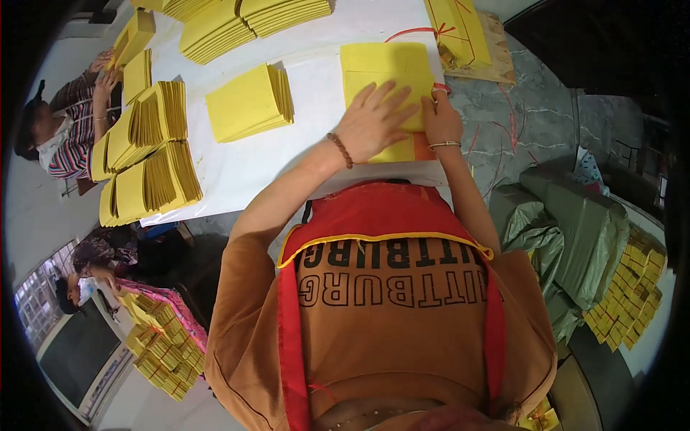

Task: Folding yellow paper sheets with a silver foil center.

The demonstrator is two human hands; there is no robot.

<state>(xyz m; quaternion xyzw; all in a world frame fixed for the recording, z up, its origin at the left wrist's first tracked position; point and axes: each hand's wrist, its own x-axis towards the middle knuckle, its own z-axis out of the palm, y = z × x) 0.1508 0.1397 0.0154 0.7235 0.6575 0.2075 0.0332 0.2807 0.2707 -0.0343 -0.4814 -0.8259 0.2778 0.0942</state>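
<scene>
A white table (316, 93) is spanning the upper view, with two co-workers (79, 129) off to its left. One yellow paper pile (392, 63) is lying near its right edge; the left hand (374, 123) is resting open on it, fingers spread. The right hand (442, 123), fingers bent, is staying unclear in its grip beside the pile. One fanned yellow bundle (243, 104) is lying apart, leftward

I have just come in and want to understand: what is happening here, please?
A person has the left hand spread over yellow paper on the white table; the right hand is at the paper's right edge. Folded yellow stacks lie to the left, and beyond them another person touches a yellow block.
</scene>
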